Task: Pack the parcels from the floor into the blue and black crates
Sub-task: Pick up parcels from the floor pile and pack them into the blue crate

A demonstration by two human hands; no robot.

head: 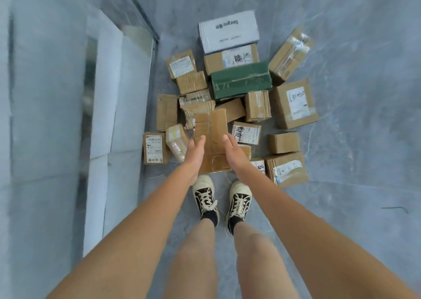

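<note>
Brown cardboard, long and flat, makes up the parcel (210, 139) that is being flanked by both hands at the near edge of the pile on the floor (341, 207). Its long axis is running straight away from the person, from just ahead of the shoes (222, 199) toward the green box (241, 81) deeper in the heap. The left hand (194, 156) is being held against its left long side and the right hand (234, 154) against its right long side, fingers straight and spread, palms facing inward; neither is curled round anything, and whether the palms are already touching the cardboard cannot be told. Both hands are lying at about the same reach, so neither is clearly nearer. A squeeze across the short width is judged to be what the lift is calling for. Smaller labelled boxes (246, 133) are crowding it on either side, with a white box (228, 31) farthest off. No blue or black crate is being shown.
</note>
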